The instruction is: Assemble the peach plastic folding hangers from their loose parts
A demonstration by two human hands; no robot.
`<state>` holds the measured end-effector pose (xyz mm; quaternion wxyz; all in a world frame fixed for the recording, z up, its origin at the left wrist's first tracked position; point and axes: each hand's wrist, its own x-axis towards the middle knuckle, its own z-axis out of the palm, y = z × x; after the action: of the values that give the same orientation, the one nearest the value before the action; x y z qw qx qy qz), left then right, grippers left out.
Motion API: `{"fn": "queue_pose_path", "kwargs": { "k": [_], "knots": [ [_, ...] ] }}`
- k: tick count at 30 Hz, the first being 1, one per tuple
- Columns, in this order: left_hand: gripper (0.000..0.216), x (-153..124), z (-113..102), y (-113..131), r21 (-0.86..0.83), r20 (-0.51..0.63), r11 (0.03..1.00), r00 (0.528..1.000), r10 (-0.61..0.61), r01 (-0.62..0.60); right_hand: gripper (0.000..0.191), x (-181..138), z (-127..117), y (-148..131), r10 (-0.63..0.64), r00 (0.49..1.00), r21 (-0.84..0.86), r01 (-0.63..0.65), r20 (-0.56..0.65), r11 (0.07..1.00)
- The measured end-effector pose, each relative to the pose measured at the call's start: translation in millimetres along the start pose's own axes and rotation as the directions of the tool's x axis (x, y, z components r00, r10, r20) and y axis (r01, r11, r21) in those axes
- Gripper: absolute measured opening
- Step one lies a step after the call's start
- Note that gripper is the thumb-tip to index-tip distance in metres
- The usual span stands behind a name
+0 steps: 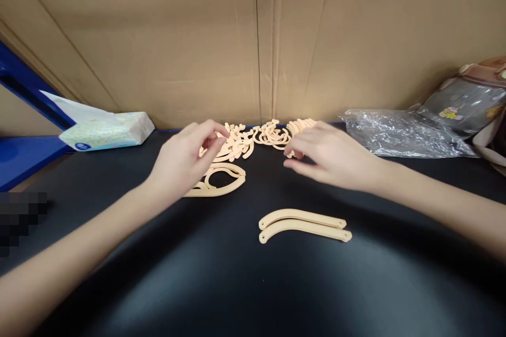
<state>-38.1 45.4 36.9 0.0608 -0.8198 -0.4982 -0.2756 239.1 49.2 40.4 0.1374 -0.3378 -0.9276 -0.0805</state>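
My left hand (188,155) hovers at the left of a pile of loose tan curved pieces (239,147). Its thumb and index finger are bent toward each other with a small gap, and I see nothing held. Partly hidden below this hand lies a leaf-shaped arrangement of curved pieces (227,189). My right hand (328,155) is over the right part of the heap, near a group of stacked pieces (300,125). Its fingers are curled, the thumb a little apart, with no piece visible in the grip. Two matching S-curved strips (304,216) with end holes lie side by side nearer to me.
A tissue pack (106,130) lies at the back left beside a blue frame (23,160). Crumpled clear plastic (407,134) and a transparent bag with brown trim (466,95) are at the back right. Cardboard (177,37) rises behind the black table surface (253,295).
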Motion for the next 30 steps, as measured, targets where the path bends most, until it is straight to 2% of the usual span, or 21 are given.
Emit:
{"fn": "queue_pose_path", "kwargs": {
  "k": [4,7,14,19,25,28,30],
  "knots": [
    [0.023,29,-4,-22,0.08,0.081,0.996,0.995,-0.049,0.043,0.021,35,7,25,0.111,0.993,-0.113,-0.115,-0.04,0.987],
    [0.028,39,-3,-36,0.094,0.1,0.995,0.994,-0.049,0.04,0.022,56,17,35,0.173,0.985,-0.171,-0.169,0.011,0.971],
    [0.038,31,3,-49,0.117,0.139,0.993,0.989,-0.041,0.025,0.031,71,30,36,0.185,0.977,-0.184,-0.165,0.101,0.969],
    [0.041,28,2,-51,0.127,0.163,0.991,0.985,-0.052,0.031,0.029,74,31,36,0.164,0.978,-0.189,-0.138,0.131,0.972],
    [0.026,25,-3,-46,0.034,0.052,0.997,0.996,-0.078,0.076,0.025,79,32,34,0.157,0.984,-0.188,-0.14,0.08,0.972],
    [0.031,23,-6,-44,0.052,-0.002,0.995,0.996,-0.086,0.086,0.025,77,25,28,0.138,0.99,-0.171,-0.135,0.007,0.976],
    [0.033,23,-8,-45,0.078,-0.02,0.994,0.997,-0.073,0.074,0.023,71,19,23,0.078,0.996,-0.141,-0.084,-0.052,0.986]
  ]
}}
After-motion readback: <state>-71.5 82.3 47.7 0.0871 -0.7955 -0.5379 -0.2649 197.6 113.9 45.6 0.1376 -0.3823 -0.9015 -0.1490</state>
